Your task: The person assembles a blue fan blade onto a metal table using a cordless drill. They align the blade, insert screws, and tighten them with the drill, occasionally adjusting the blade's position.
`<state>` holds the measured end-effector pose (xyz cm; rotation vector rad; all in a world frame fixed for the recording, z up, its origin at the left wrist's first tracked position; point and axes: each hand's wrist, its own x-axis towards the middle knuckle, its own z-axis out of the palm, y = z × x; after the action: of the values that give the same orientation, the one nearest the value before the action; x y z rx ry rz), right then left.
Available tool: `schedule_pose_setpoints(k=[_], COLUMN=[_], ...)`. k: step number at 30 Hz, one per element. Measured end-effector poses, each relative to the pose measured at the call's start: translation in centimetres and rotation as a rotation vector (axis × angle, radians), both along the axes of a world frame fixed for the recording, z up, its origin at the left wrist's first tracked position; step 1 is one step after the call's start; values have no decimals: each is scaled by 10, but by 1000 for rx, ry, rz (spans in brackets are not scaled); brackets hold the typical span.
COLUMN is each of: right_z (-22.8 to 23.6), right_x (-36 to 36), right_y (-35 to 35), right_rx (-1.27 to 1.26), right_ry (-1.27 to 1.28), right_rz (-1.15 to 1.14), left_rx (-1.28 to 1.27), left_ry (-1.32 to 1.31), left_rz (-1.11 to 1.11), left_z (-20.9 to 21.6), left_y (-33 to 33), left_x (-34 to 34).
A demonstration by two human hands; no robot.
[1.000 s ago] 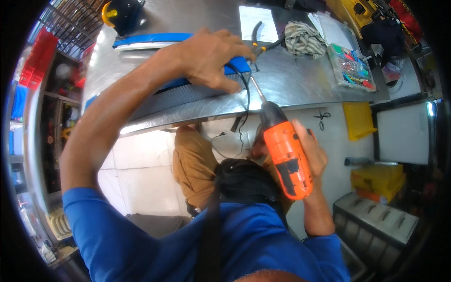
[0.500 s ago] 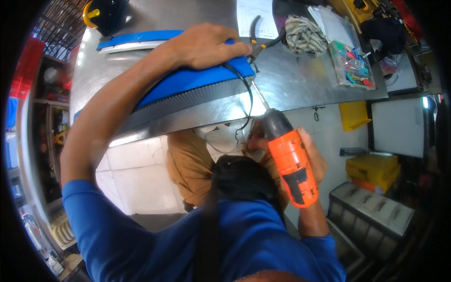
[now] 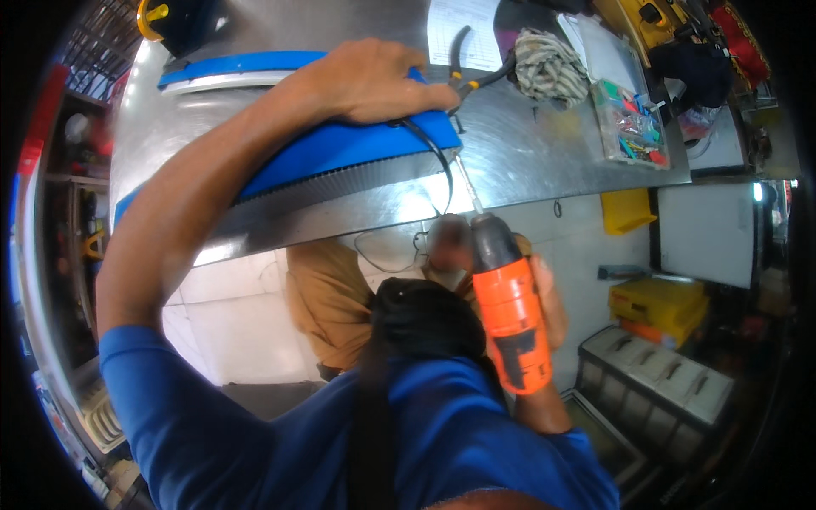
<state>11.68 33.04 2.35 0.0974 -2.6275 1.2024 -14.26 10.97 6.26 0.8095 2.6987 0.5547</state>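
Note:
A long blue casing (image 3: 340,155) with a grey ribbed underside lies along the near edge of the metal table. My left hand (image 3: 374,81) is closed over its top near the right end. A black cable (image 3: 444,166) hangs from the casing below that hand. My right hand (image 3: 551,297) grips an orange and black power drill (image 3: 512,314), partly hidden behind the drill's body. Its long bit (image 3: 468,185) points at the casing's right end; whether the tip touches a screw is too small to tell. Pliers (image 3: 466,87) with black and yellow handles lie just beyond.
On the metal table (image 3: 544,161) lie a striped rag (image 3: 551,68), a paper sheet (image 3: 463,32), a clear box of small coloured parts (image 3: 631,126) and another blue strip (image 3: 246,65). Right of my legs stand a yellow case (image 3: 659,304) and a grey toolbox (image 3: 659,374).
The drill has swung slightly left and toward me, with its bit still at the casing's right end. My left hand stays on the casing. The whole view has shifted a little.

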Motion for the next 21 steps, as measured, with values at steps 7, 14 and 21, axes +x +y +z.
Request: schedule_pose_setpoints(k=[7, 14, 21], right_z=[25, 4, 7], right_x=[-18, -2, -9], right_y=[-3, 2, -5], right_rx=[254, -20, 37], right_ry=[274, -67, 75], right_rz=[217, 164, 165], left_rx=[90, 11, -21], left_ry=[27, -69, 7], left_rz=[-78, -92, -111], left_z=[-10, 1, -2], left_y=[-1, 3, 5], left_x=[-2, 4, 5])
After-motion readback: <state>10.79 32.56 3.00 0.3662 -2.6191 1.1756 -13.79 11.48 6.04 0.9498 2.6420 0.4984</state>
